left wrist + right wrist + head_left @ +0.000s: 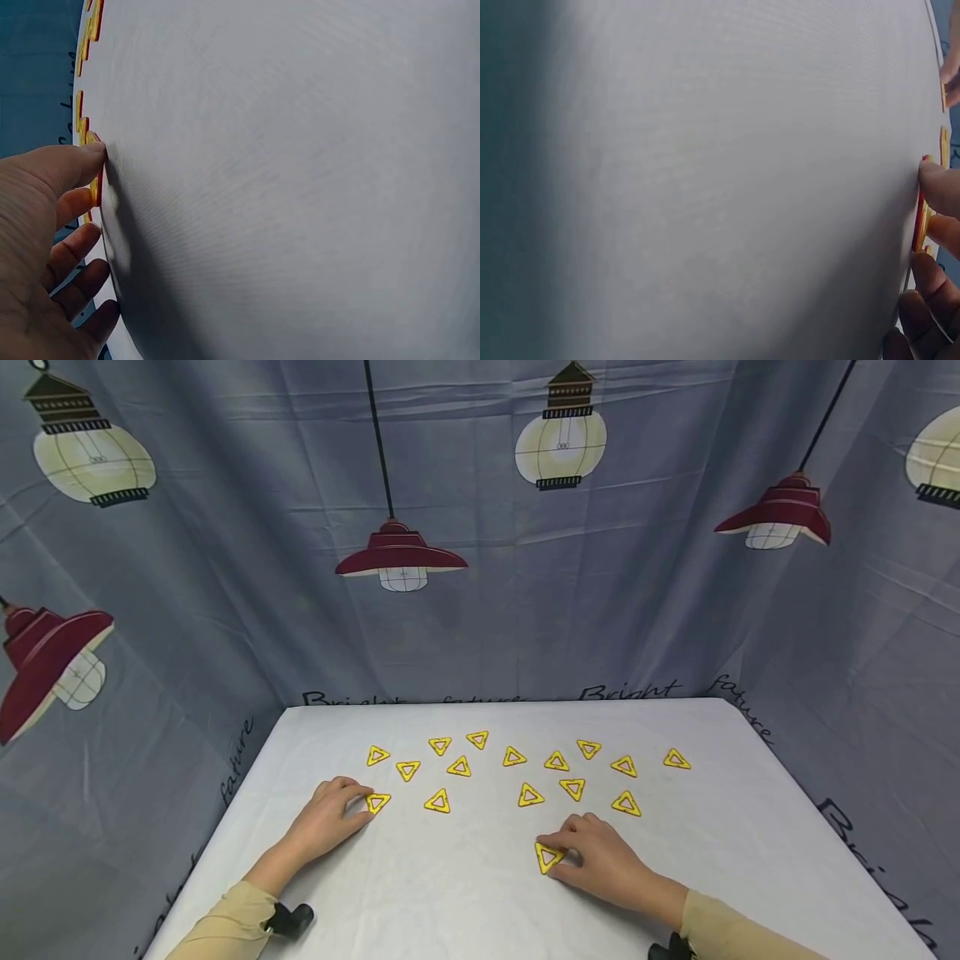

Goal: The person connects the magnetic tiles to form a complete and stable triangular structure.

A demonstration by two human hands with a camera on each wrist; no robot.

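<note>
Flat yellow triangle frames with open middles and reddish edges lie on a white table. My left hand [330,817], at the table's left side, pinches one yellow triangle [379,796] between thumb and forefinger. The left wrist view shows that hand's thumb [79,161] against the triangle, the other fingers loosely bent. Nearer the front, my right hand [600,860] holds another yellow triangle [539,858] by its edges with thumb and fingertips. In the right wrist view this triangle [919,225] appears edge-on, low at the table surface and partly hidden by the fingers.
Several more triangles lie scattered beyond the hands, such as a yellow triangle [438,807] between them and a yellow triangle [628,810] to the right. The white table [450,893] meets a grey-blue curtain [480,635] printed with lamps at its back and sides.
</note>
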